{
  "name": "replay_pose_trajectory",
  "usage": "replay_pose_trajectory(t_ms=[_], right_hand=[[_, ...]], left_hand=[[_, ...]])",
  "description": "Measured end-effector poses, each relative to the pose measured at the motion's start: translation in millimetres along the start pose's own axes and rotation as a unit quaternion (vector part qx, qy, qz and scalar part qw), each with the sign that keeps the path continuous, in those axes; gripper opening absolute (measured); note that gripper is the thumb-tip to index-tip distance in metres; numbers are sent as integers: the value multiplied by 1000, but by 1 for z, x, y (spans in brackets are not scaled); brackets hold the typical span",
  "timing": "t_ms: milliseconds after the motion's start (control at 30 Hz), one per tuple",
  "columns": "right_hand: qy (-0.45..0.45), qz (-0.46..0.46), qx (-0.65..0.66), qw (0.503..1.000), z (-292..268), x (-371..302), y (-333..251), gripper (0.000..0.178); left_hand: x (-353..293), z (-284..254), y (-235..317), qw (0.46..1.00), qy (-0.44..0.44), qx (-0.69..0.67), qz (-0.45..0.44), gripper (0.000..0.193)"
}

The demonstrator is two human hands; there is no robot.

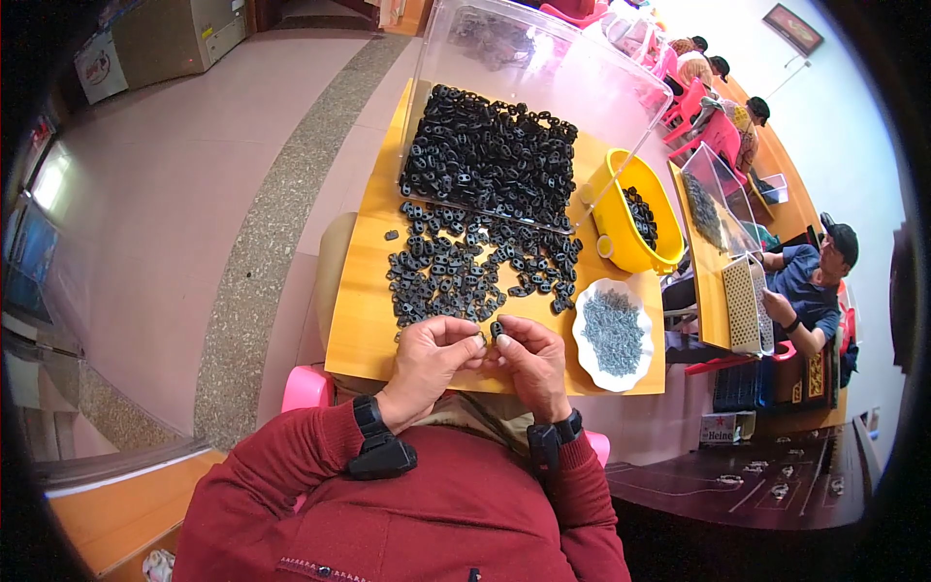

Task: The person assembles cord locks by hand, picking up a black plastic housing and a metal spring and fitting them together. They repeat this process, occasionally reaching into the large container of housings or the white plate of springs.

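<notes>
Over the near edge of the wooden table [369,335], my two hands meet fingertip to fingertip. My right hand [531,361] pinches a small black two-holed plastic piece [497,329] between thumb and forefinger. The thumb and forefinger of my left hand [432,361] are pressed together close beside it; whatever they hold is too small and covered to make out. Just beyond my hands lie many loose black pieces [441,276] of the same kind. Behind them a clear plastic box [621,97], tipped toward me, holds a heap of more black pieces [490,155].
A white scalloped plate [586,357] of small grey-clear bits [613,330] sits right of my right hand. Beyond it stands a yellow tub [609,213] with black pieces inside. At the right, another person [810,286] sits at a table with a perforated basket [745,306].
</notes>
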State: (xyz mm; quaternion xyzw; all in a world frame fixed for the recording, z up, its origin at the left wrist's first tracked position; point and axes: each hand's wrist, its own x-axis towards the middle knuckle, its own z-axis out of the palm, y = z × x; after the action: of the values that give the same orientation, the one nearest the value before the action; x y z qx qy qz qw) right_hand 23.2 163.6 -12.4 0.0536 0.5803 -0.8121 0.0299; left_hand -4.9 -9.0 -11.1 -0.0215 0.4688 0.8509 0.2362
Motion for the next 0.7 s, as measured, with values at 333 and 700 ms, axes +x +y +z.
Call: replay_pose_trajectory(t_ms=[333, 700], right_hand=[[4, 0, -11, 1000, 1, 0, 0, 26], [9, -3, -32, 999, 1, 0, -2, 27]], left_hand=[[-1, 1, 2, 1000, 5, 3, 2, 14], [-1, 1, 2, 1000, 8, -1, -4, 14]])
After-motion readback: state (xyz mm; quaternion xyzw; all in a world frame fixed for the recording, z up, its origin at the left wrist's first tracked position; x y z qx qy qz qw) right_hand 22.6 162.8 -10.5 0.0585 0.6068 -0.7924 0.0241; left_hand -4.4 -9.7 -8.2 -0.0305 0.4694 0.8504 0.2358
